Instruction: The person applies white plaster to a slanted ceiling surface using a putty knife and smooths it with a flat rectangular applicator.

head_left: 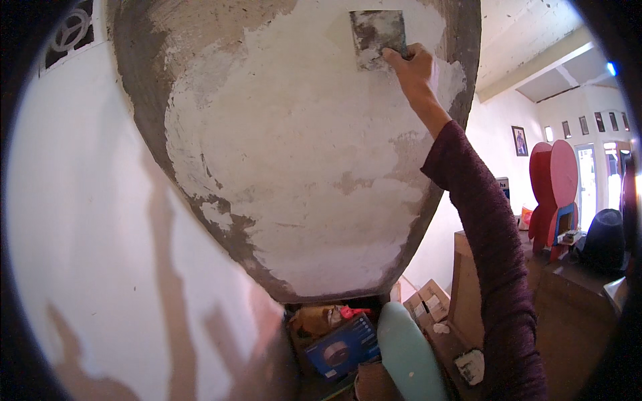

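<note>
My right hand (416, 72), at the end of an outstretched dark purple sleeve, is closed on a flat square putty spreader (377, 30). The thumb presses on its face, which is smeared with grey and white. The spreader lies against the upper right part of a large plastered surface (301, 140). That surface is coated off-white in the middle, with rough bare grey cement along its curved edges and patches of tan near the top. My left hand is out of view.
Below the surface sit a blue printed box (342, 351), a pale green rounded panel (409, 354) and a cardboard box (431, 302). A white-smeared item (470, 366) lies beside my forearm. Red and pink furniture (555, 187) and a dark rounded object (604, 237) stand at right.
</note>
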`<state>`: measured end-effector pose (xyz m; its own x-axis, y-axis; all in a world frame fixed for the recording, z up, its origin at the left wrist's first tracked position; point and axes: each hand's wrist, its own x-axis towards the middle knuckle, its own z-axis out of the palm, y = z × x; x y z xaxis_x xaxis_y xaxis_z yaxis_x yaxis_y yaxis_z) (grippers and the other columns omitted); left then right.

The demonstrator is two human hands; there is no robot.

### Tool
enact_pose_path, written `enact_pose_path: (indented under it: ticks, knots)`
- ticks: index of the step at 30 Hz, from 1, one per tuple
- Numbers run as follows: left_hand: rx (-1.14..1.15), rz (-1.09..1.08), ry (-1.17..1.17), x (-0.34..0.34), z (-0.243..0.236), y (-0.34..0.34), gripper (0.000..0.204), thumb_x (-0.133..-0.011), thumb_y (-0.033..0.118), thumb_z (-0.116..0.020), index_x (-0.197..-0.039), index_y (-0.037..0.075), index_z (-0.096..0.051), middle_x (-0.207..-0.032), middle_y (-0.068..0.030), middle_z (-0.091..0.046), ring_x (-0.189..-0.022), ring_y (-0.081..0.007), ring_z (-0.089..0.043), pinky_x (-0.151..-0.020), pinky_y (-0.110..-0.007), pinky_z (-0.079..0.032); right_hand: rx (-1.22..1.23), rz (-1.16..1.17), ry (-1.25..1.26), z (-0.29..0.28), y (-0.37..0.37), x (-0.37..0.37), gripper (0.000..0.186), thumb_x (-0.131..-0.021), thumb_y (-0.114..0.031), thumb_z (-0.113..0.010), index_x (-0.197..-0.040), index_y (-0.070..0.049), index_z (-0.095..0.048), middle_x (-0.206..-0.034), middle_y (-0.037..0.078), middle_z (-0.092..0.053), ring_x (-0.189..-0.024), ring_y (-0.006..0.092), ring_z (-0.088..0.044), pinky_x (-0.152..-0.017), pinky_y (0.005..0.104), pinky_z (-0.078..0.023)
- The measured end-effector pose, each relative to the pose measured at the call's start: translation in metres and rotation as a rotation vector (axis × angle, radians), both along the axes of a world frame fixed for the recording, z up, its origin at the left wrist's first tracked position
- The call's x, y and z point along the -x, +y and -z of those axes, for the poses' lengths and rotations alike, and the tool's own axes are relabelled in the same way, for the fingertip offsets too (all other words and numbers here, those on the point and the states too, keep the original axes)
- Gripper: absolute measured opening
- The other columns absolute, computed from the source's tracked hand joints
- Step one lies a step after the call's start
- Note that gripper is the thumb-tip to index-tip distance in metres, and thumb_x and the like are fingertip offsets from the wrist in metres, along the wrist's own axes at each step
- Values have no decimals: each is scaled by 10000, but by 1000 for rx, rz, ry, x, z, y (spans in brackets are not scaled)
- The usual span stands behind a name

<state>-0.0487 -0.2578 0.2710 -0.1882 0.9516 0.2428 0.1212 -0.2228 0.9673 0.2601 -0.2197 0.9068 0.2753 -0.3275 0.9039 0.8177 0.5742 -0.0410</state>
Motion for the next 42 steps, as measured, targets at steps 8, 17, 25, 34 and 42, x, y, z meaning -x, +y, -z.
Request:
enact_pose_path:
  ticks: [8,17,25,34,42]
  knots:
    - [6,-17,3,1,1,-2,314,-998,227,-507,-1175,-27,-558,-1035,-141,-637,-966,-232,-617,-866,-358,-476,6,28,61,-2,2,-71,472,-770,-431,-737,-910,17,-680,-862,173,-689,-826,276,-662,-759,405,-503]
    - [8,-3,15,3,3,-6,320,-1011,236,-490,-1174,-28,-566,-1043,-143,-636,-984,-236,-613,-890,-364,-471,-142,42,172,57,-27,-130,471,-815,-399,-747,-962,38,-653,-793,67,-638,-701,142,-553,-640,292,-459]
    - [-65,-81,11,20,25,-12,328,-1022,244,-474,-1174,-29,-572,-1050,-144,-635,-999,-239,-610,-911,-369,-467,720,-1262,-36,290,9,-37,321,-898,-161,-682,-1165,1,-606,-1021,61,-672,-881,138,-640,-749,261,-527]
    - [-131,247,-38,-48,-118,-10,209,-1020,194,-469,-983,4,-546,-717,-62,-581,-580,-119,-546,-566,-289,-452,1491,-1639,139,465,3,11,211,-874,-242,-730,-936,-70,-625,-792,-24,-625,-620,54,-544,-486,202,-393]
    - [-132,184,137,-22,-92,-21,208,-1008,200,-501,-914,15,-493,-667,-63,-537,-558,-107,-488,-534,-303,-405,1433,-1506,339,491,34,42,137,-897,-202,-697,-945,-93,-629,-748,-42,-597,-577,50,-512,-454,208,-387]
